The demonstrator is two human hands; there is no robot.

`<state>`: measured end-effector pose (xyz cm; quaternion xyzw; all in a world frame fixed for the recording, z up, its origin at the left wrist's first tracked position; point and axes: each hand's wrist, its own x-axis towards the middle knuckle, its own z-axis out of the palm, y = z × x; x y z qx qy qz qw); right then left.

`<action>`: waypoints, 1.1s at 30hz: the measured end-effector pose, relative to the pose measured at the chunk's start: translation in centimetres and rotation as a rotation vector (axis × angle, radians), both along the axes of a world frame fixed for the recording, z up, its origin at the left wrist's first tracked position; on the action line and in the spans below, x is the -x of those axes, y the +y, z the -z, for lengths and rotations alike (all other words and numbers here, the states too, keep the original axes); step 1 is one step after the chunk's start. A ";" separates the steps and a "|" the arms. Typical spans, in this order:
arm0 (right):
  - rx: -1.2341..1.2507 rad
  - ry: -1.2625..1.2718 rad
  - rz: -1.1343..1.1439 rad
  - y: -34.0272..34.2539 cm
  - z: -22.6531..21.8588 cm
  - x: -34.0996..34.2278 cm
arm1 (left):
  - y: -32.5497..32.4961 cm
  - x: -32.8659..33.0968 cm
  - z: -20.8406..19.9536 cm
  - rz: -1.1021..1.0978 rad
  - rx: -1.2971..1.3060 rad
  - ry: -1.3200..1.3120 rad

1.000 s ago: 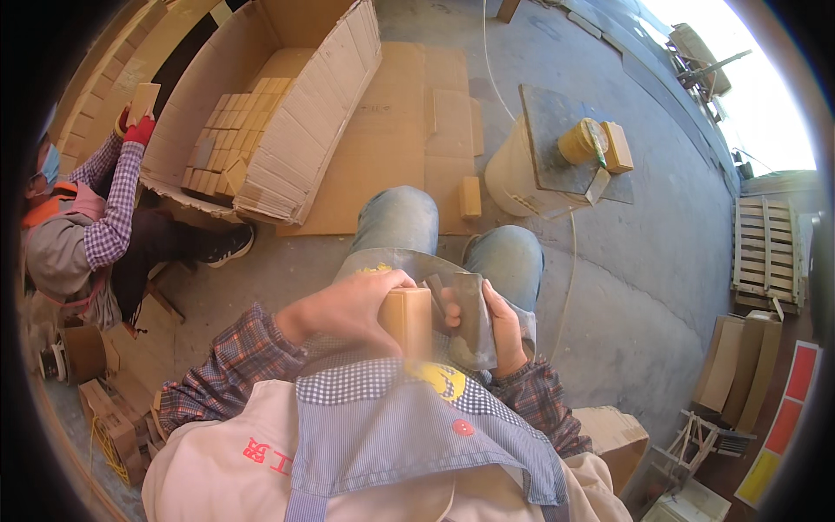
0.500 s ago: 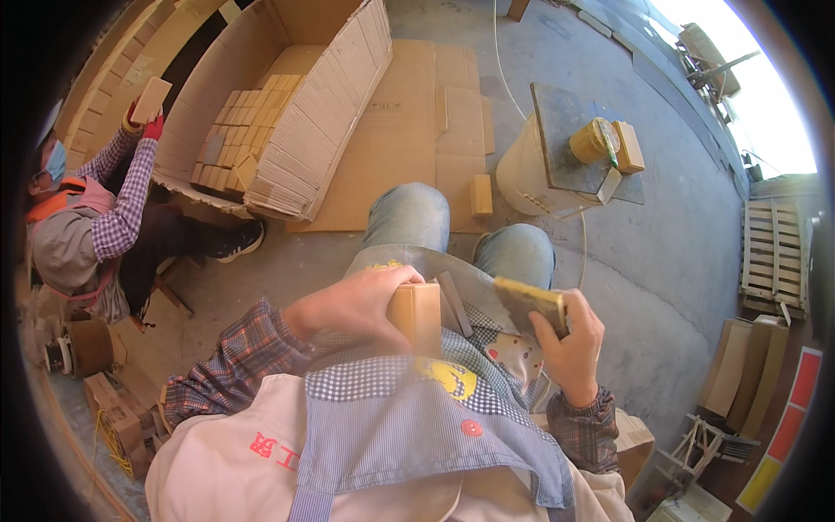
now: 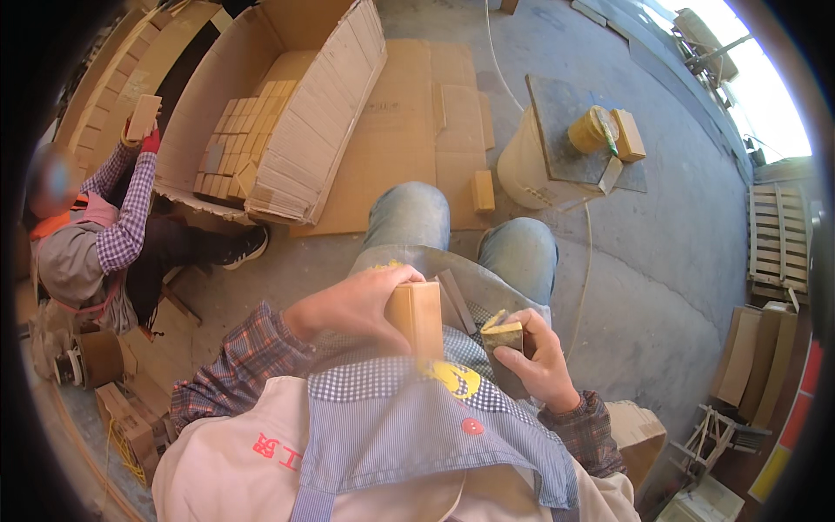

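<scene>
My left hand (image 3: pixel 361 304) is wrapped round a pale wooden block (image 3: pixel 420 317), which stands on end over my lap. My right hand (image 3: pixel 541 358) grips what looks like a sanding pad (image 3: pixel 506 335), dark on its faces and yellow along the edge, apart from the block. A flat grey-brown piece (image 3: pixel 457 300) leans on my lap between the block and the pad; its kind I cannot tell. Yellow crumbs or shavings show behind my left hand. My apron (image 3: pixel 391 426) lies under both hands.
A large cardboard box (image 3: pixel 317 113) with rows of wooden blocks stands ahead left. Beside it a co-worker (image 3: pixel 113 217) holds another block. One block (image 3: pixel 483 191) stands beyond my knees. A bucket (image 3: pixel 526 165) bears a board (image 3: pixel 557 130) with a round tin (image 3: pixel 593 130) and a block.
My right hand has moved left and slightly down, toward the block, and the pad has turned. My left hand and the block stay in place. The co-worker's block has shifted slightly.
</scene>
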<state>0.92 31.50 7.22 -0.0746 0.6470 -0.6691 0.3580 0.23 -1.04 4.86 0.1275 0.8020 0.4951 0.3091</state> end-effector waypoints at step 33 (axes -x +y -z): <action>-0.352 0.945 -0.065 -8.6 3.5 2.0 | 1.0 -0.9 -0.3 -0.082 0.037 0.050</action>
